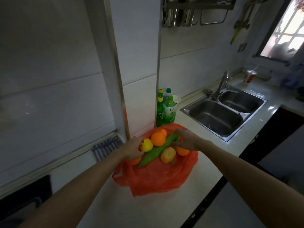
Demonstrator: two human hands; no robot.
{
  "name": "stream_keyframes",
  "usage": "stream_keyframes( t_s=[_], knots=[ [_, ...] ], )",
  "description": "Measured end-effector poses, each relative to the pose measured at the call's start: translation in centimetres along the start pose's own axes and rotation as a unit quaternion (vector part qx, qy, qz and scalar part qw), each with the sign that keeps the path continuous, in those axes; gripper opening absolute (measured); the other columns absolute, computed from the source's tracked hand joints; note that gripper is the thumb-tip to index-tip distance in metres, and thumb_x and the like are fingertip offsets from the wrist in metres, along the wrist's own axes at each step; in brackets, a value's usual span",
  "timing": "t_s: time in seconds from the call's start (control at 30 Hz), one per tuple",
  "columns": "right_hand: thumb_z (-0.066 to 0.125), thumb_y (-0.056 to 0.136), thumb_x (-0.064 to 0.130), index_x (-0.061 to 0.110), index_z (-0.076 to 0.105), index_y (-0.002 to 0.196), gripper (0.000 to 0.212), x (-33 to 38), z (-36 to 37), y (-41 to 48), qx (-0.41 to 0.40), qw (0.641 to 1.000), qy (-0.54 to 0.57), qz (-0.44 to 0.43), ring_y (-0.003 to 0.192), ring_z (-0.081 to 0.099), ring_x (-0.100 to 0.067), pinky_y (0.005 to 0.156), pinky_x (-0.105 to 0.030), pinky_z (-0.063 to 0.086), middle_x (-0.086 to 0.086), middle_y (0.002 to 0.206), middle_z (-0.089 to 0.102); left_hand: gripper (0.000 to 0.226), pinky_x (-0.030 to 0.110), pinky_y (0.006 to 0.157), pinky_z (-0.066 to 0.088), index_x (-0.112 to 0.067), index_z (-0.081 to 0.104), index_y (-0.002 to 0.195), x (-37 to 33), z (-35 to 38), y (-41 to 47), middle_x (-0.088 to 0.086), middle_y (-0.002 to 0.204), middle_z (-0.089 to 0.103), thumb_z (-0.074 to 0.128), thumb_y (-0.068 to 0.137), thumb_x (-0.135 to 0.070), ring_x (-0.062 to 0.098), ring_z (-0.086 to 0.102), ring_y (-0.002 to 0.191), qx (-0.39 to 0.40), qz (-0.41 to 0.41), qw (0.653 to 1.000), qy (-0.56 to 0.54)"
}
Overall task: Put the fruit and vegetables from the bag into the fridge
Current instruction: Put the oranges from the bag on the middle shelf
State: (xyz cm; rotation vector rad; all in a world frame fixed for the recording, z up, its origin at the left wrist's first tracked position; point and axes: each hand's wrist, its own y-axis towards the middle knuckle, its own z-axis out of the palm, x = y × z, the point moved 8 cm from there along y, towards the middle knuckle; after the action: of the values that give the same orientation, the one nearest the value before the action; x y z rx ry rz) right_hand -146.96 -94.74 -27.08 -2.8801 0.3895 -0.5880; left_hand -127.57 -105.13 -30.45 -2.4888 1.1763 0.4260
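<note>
An open red plastic bag (158, 176) lies spread on the white counter. In it are a long green gourd (158, 149), several oranges (158, 139), a yellow fruit (147, 145) and a pale yellow-brown fruit (168, 155). My left hand (132, 149) is at the bag's left rim beside the yellow fruit, its curled fingers pinching the red plastic. My right hand (187, 140) is at the far right of the pile, fingers and thumb curled round the gourd's far end, above another orange (181, 151). No fridge is in view.
Green drink bottles (169, 111) stand against the wall just behind the bag. A steel double sink (185, 108) with a tap lies to the right. A blue rack (107, 146) hangs to the left of the bag. The counter's dark front edge (212, 195) runs at my right.
</note>
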Motion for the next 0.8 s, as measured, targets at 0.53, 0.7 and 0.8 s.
stream_keyframes(
  t_s=[0.53, 0.7, 0.8],
  knots=[
    [0.062, 0.089, 0.041, 0.022, 0.029, 0.146, 0.069, -1.6, 4.4, 9.4, 0.086, 0.995, -0.001, -0.055, 0.113, 0.053, -0.024, 0.092, -0.039, 0.05, -0.009, 0.136, 0.047, 0.059, 0.032, 0.1, 0.037, -0.01, 0.04, 0.134, 4.6, 4.0, 1.5, 0.011, 0.134, 0.041, 0.065, 0.084, -0.027, 0.024, 0.04, 0.125, -0.021, -0.087, 0.996, -0.019],
    [0.068, 0.084, 0.039, 0.018, 0.038, 0.143, 0.069, -1.6, 6.6, 12.5, 0.12, 0.991, 0.039, -0.051, 0.126, 0.049, -0.028, 0.102, -0.037, 0.042, -0.01, 0.14, 0.049, 0.068, 0.028, 0.104, 0.033, -0.012, 0.034, 0.14, 5.6, 5.0, 2.1, 0.009, 0.14, 0.036, 0.067, 0.082, -0.025, 0.024, 0.036, 0.131, -0.031, -0.122, 0.991, -0.047],
    [0.071, 0.081, 0.04, 0.02, 0.03, 0.149, 0.082, -1.6, 7.7, 14.2, 0.131, 0.988, 0.05, -0.067, 0.136, 0.038, -0.029, 0.111, -0.038, 0.034, -0.01, 0.15, 0.037, 0.068, 0.024, 0.101, 0.031, -0.011, 0.034, 0.14, 6.0, 5.5, 2.5, 0.01, 0.138, 0.037, 0.068, 0.082, -0.025, 0.023, 0.037, 0.129, -0.038, -0.137, 0.989, -0.047]
  ],
)
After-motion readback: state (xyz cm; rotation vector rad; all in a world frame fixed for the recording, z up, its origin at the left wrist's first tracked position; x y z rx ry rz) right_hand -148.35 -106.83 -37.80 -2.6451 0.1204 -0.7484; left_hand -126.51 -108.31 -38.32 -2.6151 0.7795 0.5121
